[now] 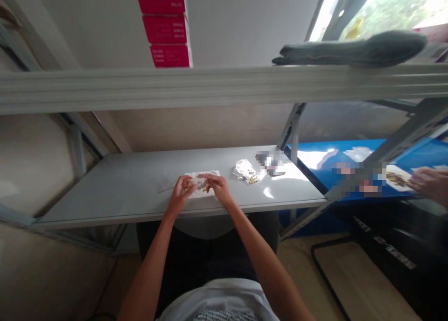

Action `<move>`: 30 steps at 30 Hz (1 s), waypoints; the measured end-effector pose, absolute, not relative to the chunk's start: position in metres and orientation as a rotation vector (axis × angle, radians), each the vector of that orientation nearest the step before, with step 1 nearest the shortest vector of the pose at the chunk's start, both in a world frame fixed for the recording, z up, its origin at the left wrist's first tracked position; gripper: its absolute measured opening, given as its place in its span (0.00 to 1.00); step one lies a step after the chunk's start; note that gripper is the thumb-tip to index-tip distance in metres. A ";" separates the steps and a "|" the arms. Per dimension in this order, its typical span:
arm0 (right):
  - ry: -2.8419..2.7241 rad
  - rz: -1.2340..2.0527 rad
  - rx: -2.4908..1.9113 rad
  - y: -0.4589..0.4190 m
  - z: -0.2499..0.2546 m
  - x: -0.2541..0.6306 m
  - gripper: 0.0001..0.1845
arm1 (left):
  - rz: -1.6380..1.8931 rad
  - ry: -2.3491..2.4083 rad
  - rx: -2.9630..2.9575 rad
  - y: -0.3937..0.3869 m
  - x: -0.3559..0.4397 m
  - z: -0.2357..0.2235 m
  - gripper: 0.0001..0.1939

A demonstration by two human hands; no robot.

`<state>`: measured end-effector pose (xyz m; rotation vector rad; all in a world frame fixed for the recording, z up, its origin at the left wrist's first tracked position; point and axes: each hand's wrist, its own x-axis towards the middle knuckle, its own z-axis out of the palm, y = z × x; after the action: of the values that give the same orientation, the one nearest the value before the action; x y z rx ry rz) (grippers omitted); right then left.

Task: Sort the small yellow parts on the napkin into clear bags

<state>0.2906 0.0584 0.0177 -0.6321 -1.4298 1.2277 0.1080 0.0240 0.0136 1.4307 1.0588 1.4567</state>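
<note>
My left hand (pixel 181 191) is closed in a pinch on a small gold-coloured piece at the shelf's front. Close by on the right, my right hand (pixel 218 186) pinches another small gold-coloured piece; the exact kind of either is too small to make out. Both hands are just over a white sheet (pixel 203 194), which they partly cover. A clear plastic bag (pixel 167 186) lies flat beside my left hand. Farther right rests a crumpled, shiny clear bag (pixel 245 170) with small gold-coloured pieces inside.
The grey shelf (pixel 115 185) has a blurred-out item (pixel 271 163) near its right end. Above runs a thick shelf beam (pixel 210 90) bearing red boxes (pixel 166 29) and a grey cloth-like bundle (pixel 353 49). At right, another person's hand (pixel 432 183) is at a blue table (pixel 311 148).
</note>
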 end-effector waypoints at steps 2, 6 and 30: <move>-1.391 1.274 -0.662 0.066 0.022 0.293 0.18 | 1.464 1.054 1.356 0.024 0.109 0.012 0.26; -1.410 1.272 -0.752 0.077 0.025 0.296 0.21 | 1.564 1.094 1.248 0.027 0.110 0.009 0.32; -1.589 0.862 -0.929 0.096 -0.006 0.289 0.11 | 1.761 1.060 1.161 0.075 0.101 0.014 0.28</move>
<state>0.2888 0.0958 -0.0057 -0.9287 -1.5890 0.8624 0.1012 0.0753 0.0139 1.1606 1.0602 1.7610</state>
